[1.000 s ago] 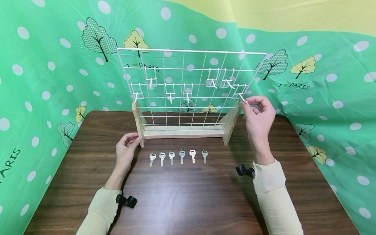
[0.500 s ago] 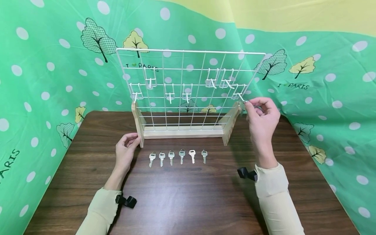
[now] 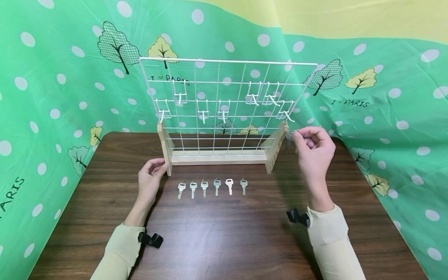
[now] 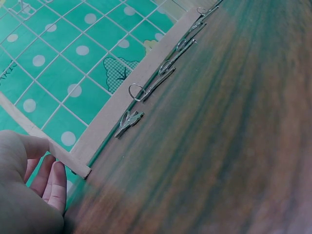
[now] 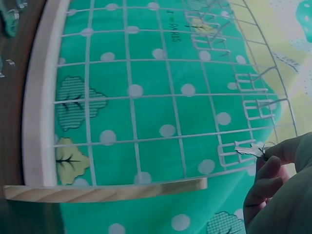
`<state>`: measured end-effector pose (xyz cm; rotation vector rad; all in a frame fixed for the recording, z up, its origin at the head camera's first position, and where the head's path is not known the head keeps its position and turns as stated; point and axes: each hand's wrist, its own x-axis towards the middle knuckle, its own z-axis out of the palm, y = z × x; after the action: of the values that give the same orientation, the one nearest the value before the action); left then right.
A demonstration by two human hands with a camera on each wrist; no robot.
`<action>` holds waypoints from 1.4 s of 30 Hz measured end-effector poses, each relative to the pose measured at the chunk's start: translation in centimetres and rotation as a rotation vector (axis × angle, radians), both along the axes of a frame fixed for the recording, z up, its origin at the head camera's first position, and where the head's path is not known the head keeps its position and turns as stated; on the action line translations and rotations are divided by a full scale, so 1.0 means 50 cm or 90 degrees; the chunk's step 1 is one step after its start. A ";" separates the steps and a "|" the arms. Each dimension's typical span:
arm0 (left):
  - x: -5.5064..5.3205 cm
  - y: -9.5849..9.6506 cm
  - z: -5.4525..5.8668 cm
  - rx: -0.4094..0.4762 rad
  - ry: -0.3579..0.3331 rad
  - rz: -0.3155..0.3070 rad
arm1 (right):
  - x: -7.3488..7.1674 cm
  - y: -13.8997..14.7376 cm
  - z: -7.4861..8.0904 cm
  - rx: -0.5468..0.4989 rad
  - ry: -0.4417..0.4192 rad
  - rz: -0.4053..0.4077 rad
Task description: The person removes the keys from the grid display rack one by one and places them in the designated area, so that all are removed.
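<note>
A white wire grid rack (image 3: 229,60) stands in a pale wooden base (image 3: 218,160), with several white hooks on its wires. My left hand (image 3: 150,179) holds the base's left side piece (image 3: 165,149) between thumb and fingers. At the other end, my right hand (image 3: 314,153) pinches a small silver key (image 5: 247,149) by its ring end, just below and right of the lowest right hook (image 3: 287,116). That hook has nothing hanging on it. On the table before the base lies a row of several silver keys (image 3: 204,188), most with rings showing.
The brown wooden table (image 3: 217,241) extends in front of the row of keys. Behind the rack hangs a green cloth (image 3: 395,155) with white dots and tree prints. The base's right side piece (image 3: 276,146) stands close to my right hand.
My right hand has drawn back from the lowest right hook, moving down and slightly right, and the key in it now shows. The left hand and the row of keys have stayed put.
</note>
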<state>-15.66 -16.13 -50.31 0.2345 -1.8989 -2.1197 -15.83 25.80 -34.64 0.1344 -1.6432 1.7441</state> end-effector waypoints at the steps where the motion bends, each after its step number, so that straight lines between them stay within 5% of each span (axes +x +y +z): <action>1: 0.000 0.000 0.000 0.000 0.000 0.000 | 0.002 0.000 -0.005 0.009 -0.004 -0.001; 11: 0.000 -0.001 -0.001 -0.005 0.000 0.000 | 0.029 -0.006 -0.051 0.140 -0.121 -0.021; 21: 0.000 -0.001 0.000 -0.006 0.001 0.000 | 0.037 -0.003 -0.105 0.159 -0.203 0.008; 42: 0.001 0.000 0.002 -0.007 -0.002 -0.005 | 0.037 -0.002 -0.199 0.275 -0.357 0.148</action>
<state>-15.60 -16.14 -50.20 0.2284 -1.9153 -2.1136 -13.98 25.71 -44.59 0.0358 -2.4916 1.6552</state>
